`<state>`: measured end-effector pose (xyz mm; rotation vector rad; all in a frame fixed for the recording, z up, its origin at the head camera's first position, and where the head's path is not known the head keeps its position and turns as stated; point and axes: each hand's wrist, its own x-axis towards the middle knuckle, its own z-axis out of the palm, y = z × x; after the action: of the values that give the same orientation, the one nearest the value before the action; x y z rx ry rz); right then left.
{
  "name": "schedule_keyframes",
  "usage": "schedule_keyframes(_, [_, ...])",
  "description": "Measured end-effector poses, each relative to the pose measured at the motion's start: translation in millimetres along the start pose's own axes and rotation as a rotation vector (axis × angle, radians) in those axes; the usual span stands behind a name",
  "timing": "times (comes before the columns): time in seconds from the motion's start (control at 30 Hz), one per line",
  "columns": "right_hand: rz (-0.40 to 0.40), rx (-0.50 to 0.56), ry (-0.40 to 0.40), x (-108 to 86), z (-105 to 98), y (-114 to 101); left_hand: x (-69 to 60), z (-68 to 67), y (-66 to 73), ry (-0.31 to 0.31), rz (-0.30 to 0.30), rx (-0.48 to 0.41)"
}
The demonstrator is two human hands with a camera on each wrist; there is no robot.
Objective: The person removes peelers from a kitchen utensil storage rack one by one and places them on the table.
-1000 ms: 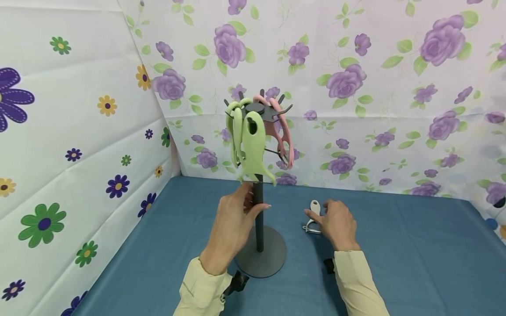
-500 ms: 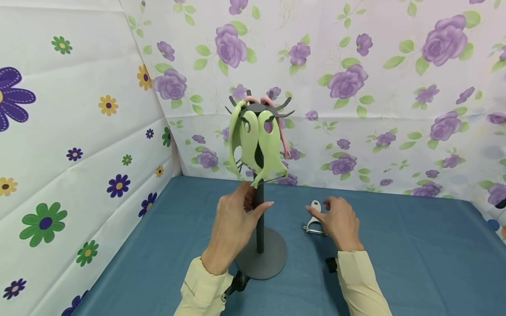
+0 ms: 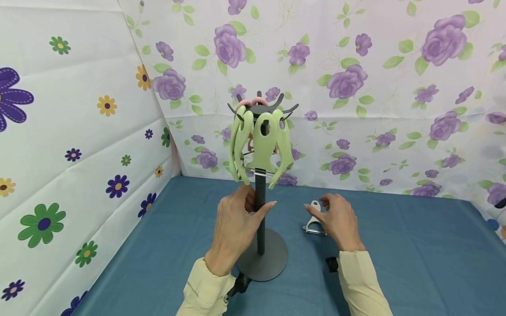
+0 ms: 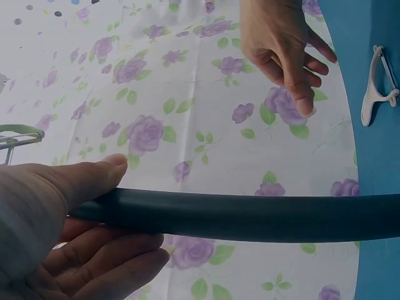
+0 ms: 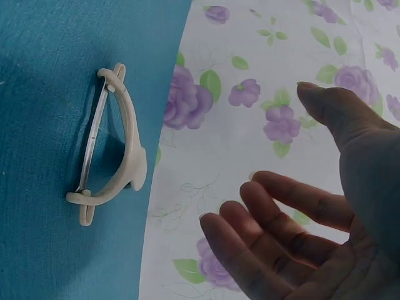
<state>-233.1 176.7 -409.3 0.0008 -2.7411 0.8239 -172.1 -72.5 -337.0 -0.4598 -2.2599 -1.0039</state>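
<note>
A dark stand rises from a round base (image 3: 262,259), its post (image 3: 260,193) upright. Green peelers (image 3: 264,145) hang from hooks at its top on the near side, with pink ones (image 3: 257,101) behind. My left hand (image 3: 234,221) has thumb and fingers around the post below them; the left wrist view shows the thumb on one side of the post (image 4: 250,215). My right hand (image 3: 341,221) hovers, fingers apart and holding nothing, beside a white peeler (image 3: 315,217) on the table. In the right wrist view that peeler (image 5: 131,156) lies apart from my fingers (image 5: 275,231).
Blue cloth (image 3: 415,254) covers the table. A flowered sheet (image 3: 348,145) stands behind it and another (image 3: 87,145) along the left. Some hooks at the stand's top right, such as one hook (image 3: 290,109), stick out bare.
The stand's top has turned, bringing green peelers round to the near and right side and pink ones to the back. Both hands stay almost in place.
</note>
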Motion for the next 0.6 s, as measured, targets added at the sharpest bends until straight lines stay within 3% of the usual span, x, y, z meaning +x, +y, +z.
schedule_keyframes(0.4, [-0.100,0.067,0.054,-0.1,-3.8,1.2,2.0,-11.3,7.9,-0.091,-0.041,-0.008])
schedule_keyframes(0.6, [-0.166,0.116,0.113,2.3,-7.2,1.7,1.2,-10.7,12.0,-0.117,-0.073,-0.081])
